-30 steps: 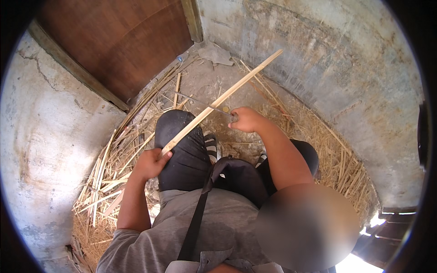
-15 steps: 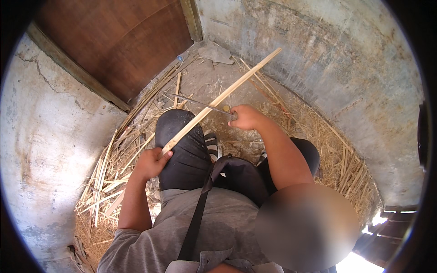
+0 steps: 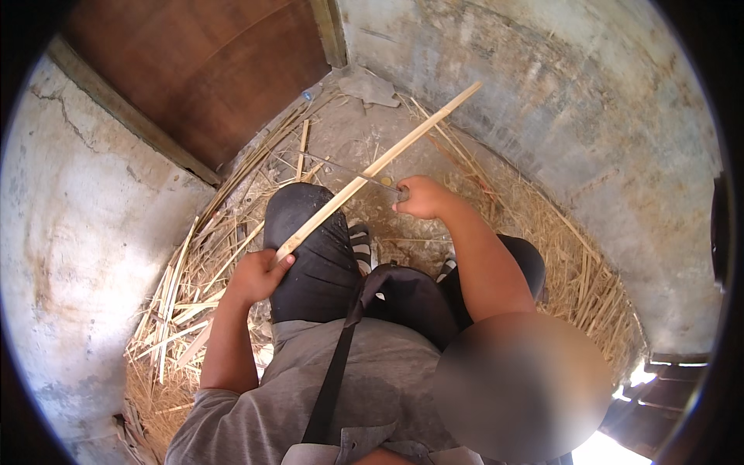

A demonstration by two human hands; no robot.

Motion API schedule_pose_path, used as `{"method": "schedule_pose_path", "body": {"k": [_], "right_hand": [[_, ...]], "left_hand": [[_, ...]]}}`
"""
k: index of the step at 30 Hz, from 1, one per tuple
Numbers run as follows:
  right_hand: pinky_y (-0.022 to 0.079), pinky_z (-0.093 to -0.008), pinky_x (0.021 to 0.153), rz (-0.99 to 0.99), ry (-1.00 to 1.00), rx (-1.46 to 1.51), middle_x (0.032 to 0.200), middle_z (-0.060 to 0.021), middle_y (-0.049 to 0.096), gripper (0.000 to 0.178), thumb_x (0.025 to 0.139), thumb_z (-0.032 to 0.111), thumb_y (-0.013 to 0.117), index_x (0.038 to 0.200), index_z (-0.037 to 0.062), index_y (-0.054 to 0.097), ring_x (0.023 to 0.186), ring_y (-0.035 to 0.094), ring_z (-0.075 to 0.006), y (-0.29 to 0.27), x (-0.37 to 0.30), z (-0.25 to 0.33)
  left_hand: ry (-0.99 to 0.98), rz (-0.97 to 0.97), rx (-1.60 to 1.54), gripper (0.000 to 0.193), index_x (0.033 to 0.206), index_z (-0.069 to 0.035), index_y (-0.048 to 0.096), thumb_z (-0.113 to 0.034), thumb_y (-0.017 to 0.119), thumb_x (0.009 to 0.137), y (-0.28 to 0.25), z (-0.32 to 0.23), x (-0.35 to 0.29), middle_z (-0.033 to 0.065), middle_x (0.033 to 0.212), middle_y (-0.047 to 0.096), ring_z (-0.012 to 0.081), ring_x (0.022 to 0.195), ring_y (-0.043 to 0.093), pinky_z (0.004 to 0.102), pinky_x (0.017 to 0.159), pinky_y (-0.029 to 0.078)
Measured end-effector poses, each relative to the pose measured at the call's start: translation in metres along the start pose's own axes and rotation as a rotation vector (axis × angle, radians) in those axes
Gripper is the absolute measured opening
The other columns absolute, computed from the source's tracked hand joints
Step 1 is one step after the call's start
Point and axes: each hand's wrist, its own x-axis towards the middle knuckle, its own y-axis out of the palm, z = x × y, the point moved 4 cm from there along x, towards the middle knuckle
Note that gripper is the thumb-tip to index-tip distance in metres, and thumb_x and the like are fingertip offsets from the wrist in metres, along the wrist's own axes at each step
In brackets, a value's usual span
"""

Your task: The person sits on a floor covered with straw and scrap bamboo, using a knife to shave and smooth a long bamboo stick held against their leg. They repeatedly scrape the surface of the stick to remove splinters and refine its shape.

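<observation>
L knee (image 3: 298, 205), in black trousers, = ref pt. Pale strip (image 3: 387, 155), wood or bamboo, runs diagonally over it: near end just L of knee, far end well past it, up & R. L hand (image 3: 262, 277), just L of & below knee, pinches strip's near end, thumb on top. R hand (image 3: 422, 198), R of knee, fingers curled tight around the grip of thin dark tool (image 3: 380, 183). Its blade, beyond knee, points L & crosses strip approx. midway; can't tell if they touch. Black bag (image 3: 411, 298) w/ strap sits R of & below knee. Loose slats (image 3: 174, 306) heaped on floor L of knee; straw (image 3: 581, 279) well R of it. Brown door (image 3: 201, 70) well beyond knee, upper L.
</observation>
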Motion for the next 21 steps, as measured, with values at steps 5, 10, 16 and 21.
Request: {"method": "schedule_pose_path", "body": {"k": [5,10,16,21], "right_hand": [[0.052,-0.0462,0.096,-0.002,-0.019,-0.030,0.114,-0.0233,0.070,0.050,0.082,0.034,0.075,0.122,0.0040,0.068,0.112,0.064,-0.0405,-0.002,-0.005,0.009],[0.052,-0.0467,0.094,0.016,-0.035,-0.040,0.113,-0.0221,0.070,0.048,0.083,0.034,0.075,0.121,0.0046,0.069,0.110,0.065,-0.0402,0.004,-0.008,0.023],[0.052,-0.0461,0.095,0.050,-0.022,-0.031,0.116,-0.0215,0.070,0.051,0.083,0.035,0.076,0.123,0.0049,0.069,0.110,0.065,-0.0403,0.004,-0.001,0.017],[0.052,-0.0452,0.097,-0.003,-0.008,0.003,0.120,-0.0218,0.070,0.053,0.082,0.035,0.077,0.124,0.0048,0.068,0.113,0.065,-0.0400,0.002,0.000,0.001]], "left_hand": [[-0.022,0.006,-0.045,0.058,0.079,0.002,0.063,-0.053,0.065,0.095,0.001,0.001,-0.001,0.0266,0.073,0.063,0.0461,0.074,0.065,0.0489,0.070,0.050],[-0.035,0.025,-0.036,0.058,0.079,0.002,0.063,-0.053,0.066,0.094,0.000,0.000,0.000,0.0266,0.073,0.063,0.0457,0.074,0.065,0.0488,0.069,0.049],[-0.005,0.007,-0.002,0.058,0.078,0.002,0.063,-0.054,0.066,0.094,-0.001,0.000,0.000,0.0266,0.073,0.064,0.0460,0.074,0.064,0.0493,0.069,0.049],[-0.007,0.002,-0.023,0.057,0.079,0.002,0.063,-0.053,0.066,0.094,-0.001,0.000,0.000,0.0266,0.073,0.064,0.0460,0.075,0.065,0.0491,0.070,0.050]]}}
